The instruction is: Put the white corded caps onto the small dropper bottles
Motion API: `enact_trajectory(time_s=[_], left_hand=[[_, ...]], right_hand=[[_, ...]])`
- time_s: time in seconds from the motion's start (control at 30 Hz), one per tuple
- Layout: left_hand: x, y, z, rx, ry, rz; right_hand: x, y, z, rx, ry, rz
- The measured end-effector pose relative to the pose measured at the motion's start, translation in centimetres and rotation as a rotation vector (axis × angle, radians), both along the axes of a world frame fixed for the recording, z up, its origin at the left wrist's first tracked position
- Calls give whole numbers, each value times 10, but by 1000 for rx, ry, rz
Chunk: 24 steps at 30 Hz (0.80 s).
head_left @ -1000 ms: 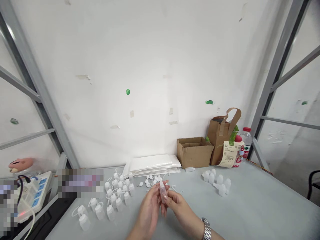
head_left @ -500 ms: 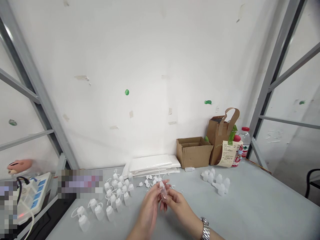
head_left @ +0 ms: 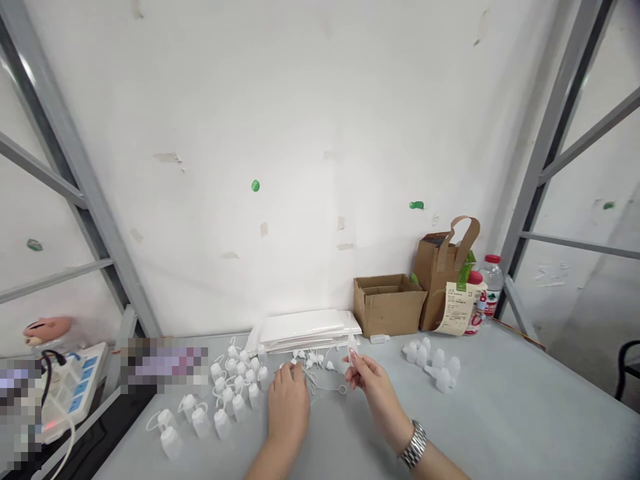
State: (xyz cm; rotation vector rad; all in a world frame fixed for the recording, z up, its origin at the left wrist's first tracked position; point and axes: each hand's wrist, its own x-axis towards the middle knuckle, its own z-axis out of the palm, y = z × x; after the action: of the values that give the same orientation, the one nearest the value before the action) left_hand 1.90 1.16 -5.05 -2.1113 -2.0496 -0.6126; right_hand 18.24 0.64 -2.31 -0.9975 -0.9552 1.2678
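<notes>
My right hand (head_left: 374,385) pinches a small translucent bottle (head_left: 347,362) at its fingertips, just above the table; a metal watch sits on that wrist. My left hand (head_left: 289,405) lies palm down with its fingers stretched out onto a scatter of loose white caps with thin tethers (head_left: 309,362). One tethered cap ring (head_left: 340,389) lies between the two hands. To the left of my left hand stand several capped small bottles (head_left: 231,383). Right of my right hand lies another group of small bottles (head_left: 434,360).
A stack of flat white bags (head_left: 307,329) lies against the wall, with an open cardboard box (head_left: 389,303), a paper carrier bag (head_left: 443,267) and a water bottle (head_left: 491,280) to the right. A power strip (head_left: 70,390) sits at the far left. Grey frame posts flank the table (head_left: 500,413).
My hands have come apart. The right hand carried the small bottle up and to the right; the left hand let go and went forward onto the loose caps.
</notes>
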Motion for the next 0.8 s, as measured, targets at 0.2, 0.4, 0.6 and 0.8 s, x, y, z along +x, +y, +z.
enact_trajectory(time_s=[0.2,0.4,0.6,0.8], left_hand=[[-7,11,-6,-11,25,-11],[-10,13,-4,-67,10,-70],[-12,16,-1,-76,-77,-96],[-9,15,5,-25,-360,-129]], right_hand=[[-2,0,-4,-7,-14,14],[-4,0,-7,-9,-20,14],[-7,-2,-5,-18,-47,19],[-5,1,-7,20,-196,-12]])
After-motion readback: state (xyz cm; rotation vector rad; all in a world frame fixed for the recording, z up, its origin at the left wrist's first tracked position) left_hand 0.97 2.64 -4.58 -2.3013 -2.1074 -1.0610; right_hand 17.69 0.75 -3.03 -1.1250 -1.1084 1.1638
